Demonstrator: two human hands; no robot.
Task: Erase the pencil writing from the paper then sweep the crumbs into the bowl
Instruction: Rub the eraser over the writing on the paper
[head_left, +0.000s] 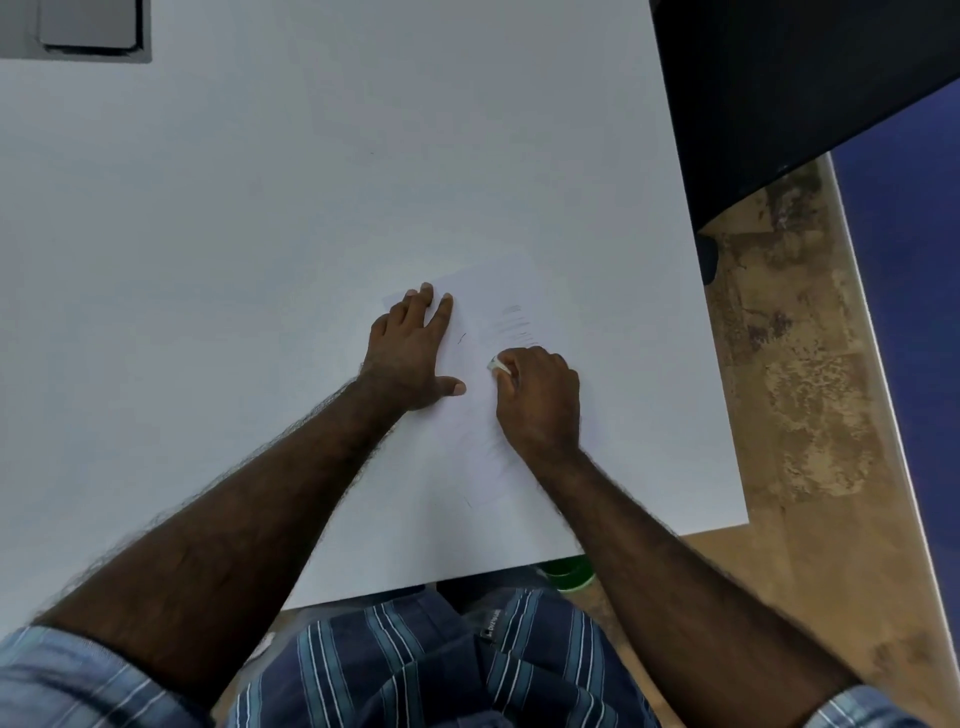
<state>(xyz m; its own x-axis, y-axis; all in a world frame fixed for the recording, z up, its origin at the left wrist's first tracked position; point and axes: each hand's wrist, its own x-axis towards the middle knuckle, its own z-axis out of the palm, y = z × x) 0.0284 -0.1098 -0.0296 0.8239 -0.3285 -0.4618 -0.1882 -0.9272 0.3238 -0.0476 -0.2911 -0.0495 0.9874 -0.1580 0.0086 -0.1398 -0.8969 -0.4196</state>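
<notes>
we see a white table (234, 249), mostly bare. a white sheet of paper (524, 291) lies flat on it near the right front part, faint pencil marks (511, 325) on it. left hand (410, 353) rests flat on the paper, right hand (540, 400) presses a small white eraser (497, 365) onto it.

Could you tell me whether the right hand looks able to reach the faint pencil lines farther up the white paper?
Probably yes: the pencil lines lie just beyond the right hand, nothing between.
</notes>
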